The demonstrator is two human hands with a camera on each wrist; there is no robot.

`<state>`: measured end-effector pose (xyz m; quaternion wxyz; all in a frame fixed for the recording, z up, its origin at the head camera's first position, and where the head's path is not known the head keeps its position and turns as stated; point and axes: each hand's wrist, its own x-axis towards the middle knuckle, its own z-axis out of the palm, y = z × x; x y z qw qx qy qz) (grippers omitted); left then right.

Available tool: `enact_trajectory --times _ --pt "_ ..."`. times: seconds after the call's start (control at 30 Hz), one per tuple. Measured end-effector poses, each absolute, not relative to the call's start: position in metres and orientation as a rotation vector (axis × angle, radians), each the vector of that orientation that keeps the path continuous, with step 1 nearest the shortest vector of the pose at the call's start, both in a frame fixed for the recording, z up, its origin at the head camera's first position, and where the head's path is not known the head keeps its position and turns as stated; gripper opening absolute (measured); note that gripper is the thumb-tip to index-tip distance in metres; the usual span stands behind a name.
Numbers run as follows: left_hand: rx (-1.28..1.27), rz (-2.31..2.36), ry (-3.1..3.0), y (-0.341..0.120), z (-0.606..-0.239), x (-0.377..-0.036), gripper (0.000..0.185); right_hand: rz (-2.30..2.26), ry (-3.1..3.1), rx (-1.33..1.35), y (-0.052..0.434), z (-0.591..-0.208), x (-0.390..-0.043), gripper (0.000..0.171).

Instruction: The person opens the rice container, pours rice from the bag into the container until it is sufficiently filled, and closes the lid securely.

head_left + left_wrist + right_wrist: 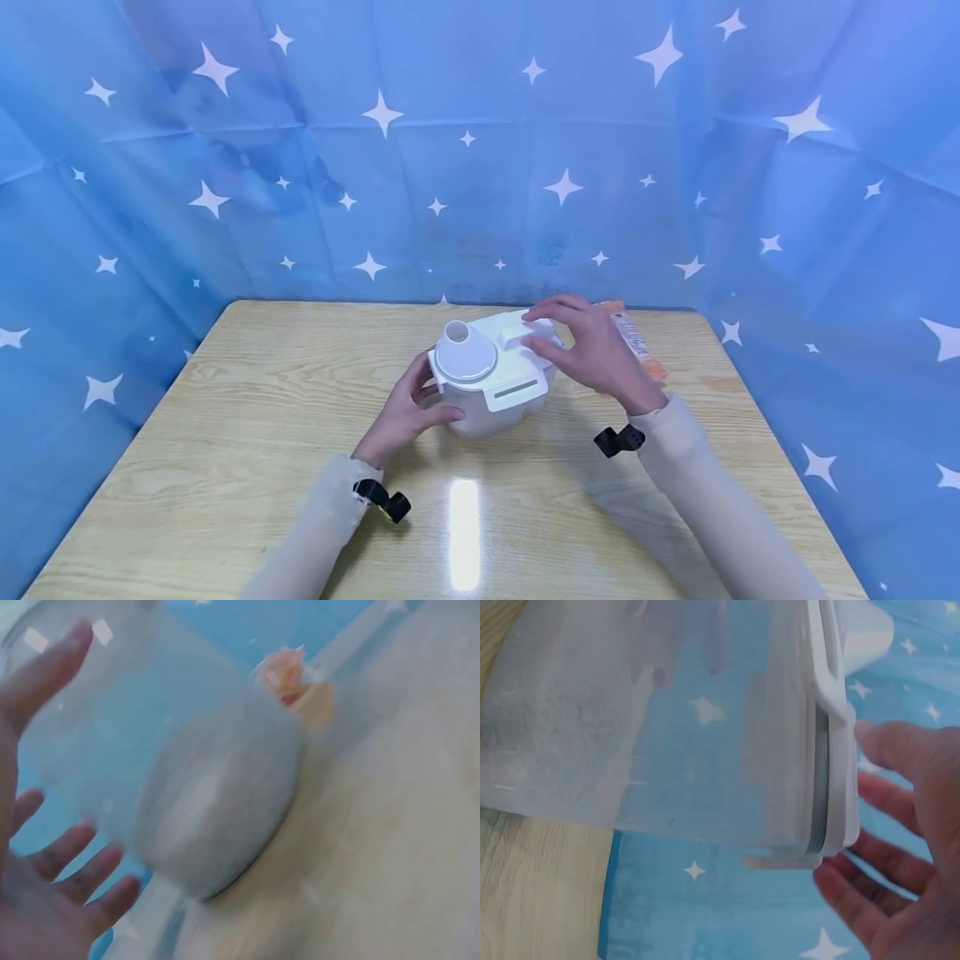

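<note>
A white translucent plastic container [491, 383] stands at the centre of the frame in the head view, on the far half of the wooden bench [225, 467]. Its white lid [498, 354] is on, with a round funnel-like spout [459, 340] rising at the lid's left and a raised rectangular flap [517, 335] to the right of it. The wrist views look through the cloudy wall and show nothing that can be made out inside. Just behind and to the right of the container, an orange packet [637, 337] lies on the bench, partly hidden by the right hand; it shows as a blurred orange patch in the upper middle of the left wrist view [289, 675]. A blue cloth with white stars [450, 150] closes in the bench on three sides. The left hand [405, 412] lies against the container's lower left side, thumb at the front wall and fingers spread round it, so its grip is loose and flat rather than clenched. The right hand [592, 350] rests from the right on the lid, fingers [551, 312] stretched out over the flap, released, not clasping anything. Both forearms wear pale sleeves [712, 492], each with a black strap at the wrist.
</note>
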<state>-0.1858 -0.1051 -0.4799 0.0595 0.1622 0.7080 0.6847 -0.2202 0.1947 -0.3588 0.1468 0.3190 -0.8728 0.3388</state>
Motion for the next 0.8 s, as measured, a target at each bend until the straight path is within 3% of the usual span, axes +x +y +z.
enact_trajectory --times 0.37,0.8 --pt "0.374 1.995 2.362 -0.091 -0.478 -0.178 0.089 1.117 -2.534 0.866 0.194 -0.364 -0.227 0.018" --pt "0.515 1.928 2.188 -0.109 -0.478 -0.204 0.090 1.010 -2.418 0.716 0.184 -0.371 -0.212 0.016"
